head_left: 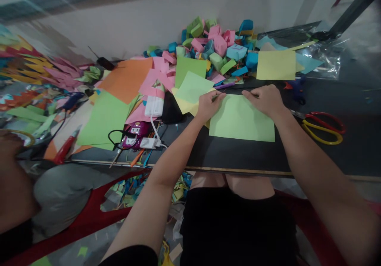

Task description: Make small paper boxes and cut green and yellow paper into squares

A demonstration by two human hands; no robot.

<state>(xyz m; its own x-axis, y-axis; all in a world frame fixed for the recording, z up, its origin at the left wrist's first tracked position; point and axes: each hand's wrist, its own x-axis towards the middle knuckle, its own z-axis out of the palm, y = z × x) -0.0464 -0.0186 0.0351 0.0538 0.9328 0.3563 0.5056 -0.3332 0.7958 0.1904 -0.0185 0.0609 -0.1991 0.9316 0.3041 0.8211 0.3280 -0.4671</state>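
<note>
A light green sheet of paper [242,119] lies on the dark table in front of me. My left hand [209,103] pinches its far left corner between thumb and fingers. At the far edge, right of the middle, my right hand [266,99] grips the same sheet, thumb pointing inward. Beyond my left hand are a pale green sheet [195,87], a darker green sheet [190,69] and some yellow paper [184,105]. Scissors [324,127] with one red and one yellow handle lie by my right forearm.
Folded paper pieces [220,46] are heaped against the wall. A yellow sheet [276,66] lies at the back right, near clear plastic [330,60]. Left are a purple power strip [138,129], a white charger [154,105] and an orange sheet [127,77]. Another person's hand [10,143] shows far left.
</note>
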